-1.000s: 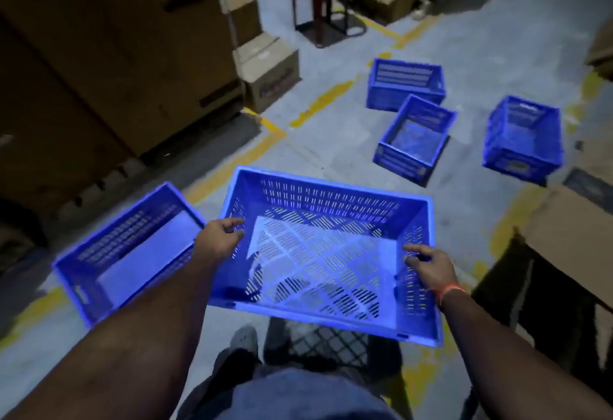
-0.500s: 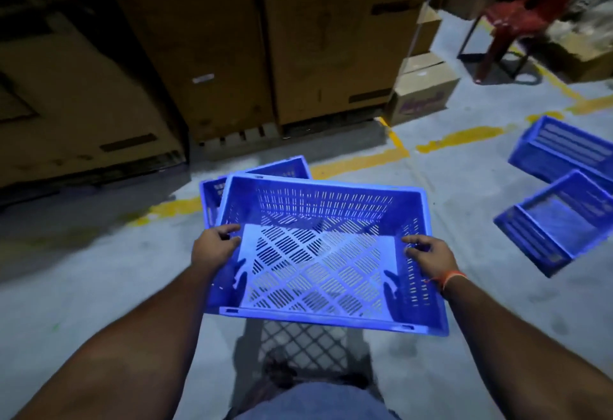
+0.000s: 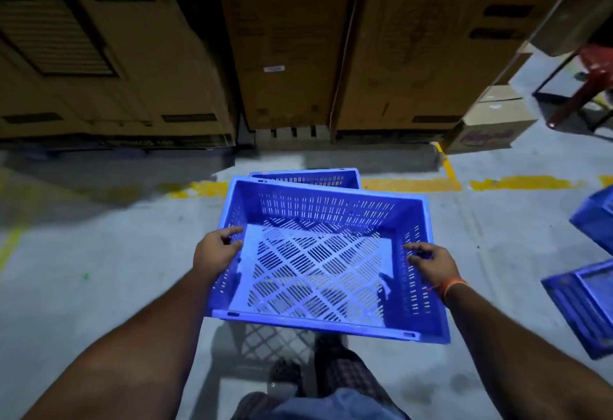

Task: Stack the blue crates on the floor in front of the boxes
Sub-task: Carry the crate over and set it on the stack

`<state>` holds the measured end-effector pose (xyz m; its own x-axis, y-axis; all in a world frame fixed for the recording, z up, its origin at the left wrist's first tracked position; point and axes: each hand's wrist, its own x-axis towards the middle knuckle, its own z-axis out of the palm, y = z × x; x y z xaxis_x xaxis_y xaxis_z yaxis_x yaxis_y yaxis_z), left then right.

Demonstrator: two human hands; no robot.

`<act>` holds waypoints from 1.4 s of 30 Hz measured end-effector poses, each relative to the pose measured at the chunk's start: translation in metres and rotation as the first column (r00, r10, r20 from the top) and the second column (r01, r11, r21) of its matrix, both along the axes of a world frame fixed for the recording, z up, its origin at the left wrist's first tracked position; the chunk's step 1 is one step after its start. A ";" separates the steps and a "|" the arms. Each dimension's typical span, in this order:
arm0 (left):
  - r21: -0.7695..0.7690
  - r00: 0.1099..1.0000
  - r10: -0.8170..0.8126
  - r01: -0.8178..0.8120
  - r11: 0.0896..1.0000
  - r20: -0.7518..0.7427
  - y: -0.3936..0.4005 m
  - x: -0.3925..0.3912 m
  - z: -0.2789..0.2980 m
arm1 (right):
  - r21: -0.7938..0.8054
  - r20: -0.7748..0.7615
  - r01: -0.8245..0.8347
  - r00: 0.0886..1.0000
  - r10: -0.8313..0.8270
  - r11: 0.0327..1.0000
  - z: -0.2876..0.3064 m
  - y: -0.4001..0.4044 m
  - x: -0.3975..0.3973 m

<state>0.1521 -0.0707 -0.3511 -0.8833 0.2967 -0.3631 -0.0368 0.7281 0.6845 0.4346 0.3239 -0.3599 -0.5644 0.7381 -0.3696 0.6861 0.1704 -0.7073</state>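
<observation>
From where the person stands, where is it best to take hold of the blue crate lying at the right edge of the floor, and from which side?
Probably by its two short end walls, one hand on each rim, coming from above. That crate lies open side up, and the held crate shows the same grip working: the left hand and right hand each curl over an opposite end rim. Its far end is out of view.

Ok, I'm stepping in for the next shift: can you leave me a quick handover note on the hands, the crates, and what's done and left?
Left hand grips the left wall of the held crate; right hand grips its right wall. The crate is carried above the floor, over the base crate lying before the cardboard boxes.
Done: base crate placed.
Left: lower the held crate into it, then fetch the two loose crates at the right.
</observation>
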 end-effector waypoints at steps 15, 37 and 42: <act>-0.050 0.994 0.103 -0.101 0.994 0.046 0.079 -0.079 -0.063 | -0.059 0.100 -0.158 0.981 0.164 0.986 -0.084 0.109 -0.131; -0.049 0.986 0.161 -0.159 0.986 0.035 0.129 -0.238 -0.187 | 0.077 0.147 -0.339 0.934 0.326 0.938 -0.170 0.178 -0.320; -0.131 0.995 0.092 -0.095 0.987 -0.030 0.142 -0.234 -0.202 | 0.163 0.244 -0.411 0.898 0.366 0.897 -0.191 0.184 -0.339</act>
<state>-0.0822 0.0717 -0.5529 -0.9136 0.1632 -0.3724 -0.0941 0.8060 0.5843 0.0954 0.5082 -0.5509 -0.7511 0.5465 -0.3704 0.6584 0.5789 -0.4810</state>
